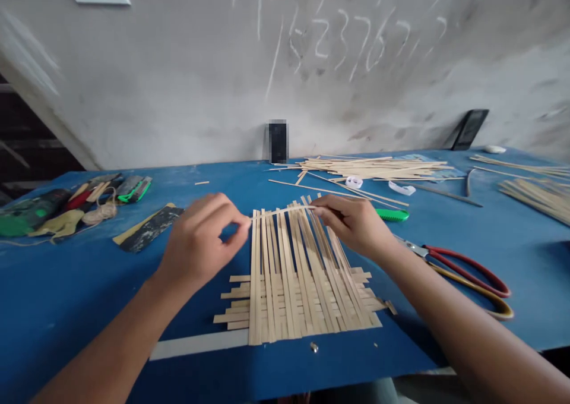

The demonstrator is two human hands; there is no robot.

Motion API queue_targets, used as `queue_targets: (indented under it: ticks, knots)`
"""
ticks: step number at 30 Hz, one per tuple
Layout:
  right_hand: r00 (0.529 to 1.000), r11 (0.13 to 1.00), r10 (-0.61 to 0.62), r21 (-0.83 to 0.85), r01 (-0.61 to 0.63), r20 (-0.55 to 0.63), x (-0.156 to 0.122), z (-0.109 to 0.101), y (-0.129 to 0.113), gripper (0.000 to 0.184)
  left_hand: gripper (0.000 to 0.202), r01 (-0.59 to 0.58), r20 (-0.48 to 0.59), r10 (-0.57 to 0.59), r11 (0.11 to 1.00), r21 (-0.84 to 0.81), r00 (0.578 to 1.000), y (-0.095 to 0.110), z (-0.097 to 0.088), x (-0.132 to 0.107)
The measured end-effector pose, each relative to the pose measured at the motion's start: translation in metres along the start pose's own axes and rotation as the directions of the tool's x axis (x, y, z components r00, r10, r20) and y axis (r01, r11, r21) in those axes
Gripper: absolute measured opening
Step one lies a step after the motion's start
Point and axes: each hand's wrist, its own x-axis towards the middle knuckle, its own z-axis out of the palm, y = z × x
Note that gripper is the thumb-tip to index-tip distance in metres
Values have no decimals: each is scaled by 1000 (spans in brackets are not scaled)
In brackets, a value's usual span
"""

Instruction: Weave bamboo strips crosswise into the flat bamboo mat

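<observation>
Between my two hands a thin bamboo strip [285, 210] stretches crosswise above the far ends of a partly woven bamboo mat [307, 291]. My left hand [207, 234] pinches the strip's left end between thumb and forefinger. At its other end, my right hand [351, 220] grips it with the fingers closed. The mat lies on the blue table, with lengthwise strips fanning away from me and crosswise strips woven through the near half. Several crosswise ends stick out unevenly at both sides. A flat pale strip [200, 344] lies under the mat's near left corner.
Red-and-yellow-handled scissors [467, 273] lie right of the mat, near a green-handled tool [392, 214]. Loose bamboo strips [378, 167] are piled at the back. Twine [100, 212], tools and a dark scraped piece [149, 229] lie left. A dark phone [471, 129] leans against the wall.
</observation>
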Motion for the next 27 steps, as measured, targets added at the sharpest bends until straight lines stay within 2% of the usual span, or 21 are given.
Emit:
queue_targets:
  ticks: [3,5,7,11,14,19,23,25,27]
  knots:
    - [995,994,-78,-71,83,63,-4,-3,1,30,6,42,120,-56,993,114,991,-8,-3,-3]
    - [991,982,-118,-143,126,66,-5,-2,-2,27,19,11,190,-43,986,166,981,-5,-1,-5]
    - [984,958,-164,-226,175,71,-5,1,-8,25,34,-26,197,-18,975,222,980,5,4,-6]
    - [965,913,-259,-315,260,46,-7,9,-22,25,31,-12,197,-41,966,260,980,25,16,-7]
    - [960,924,-278,-270,269,4,-7,11,-28,34,41,21,199,-72,969,246,977,28,20,-8]
    - [967,964,-238,-140,225,-89,-11,7,-33,43,46,-66,97,48,981,184,994,25,12,-7]
    - [959,968,-250,-28,249,-136,-17,7,-36,44,44,-123,73,114,985,120,991,27,7,-6]
    - [962,966,-256,10,258,-90,-15,6,-34,45,43,-132,81,123,985,115,989,26,8,-6]
    - [968,969,-246,11,246,38,-11,2,-30,43,39,-136,111,123,984,117,986,21,9,-5]
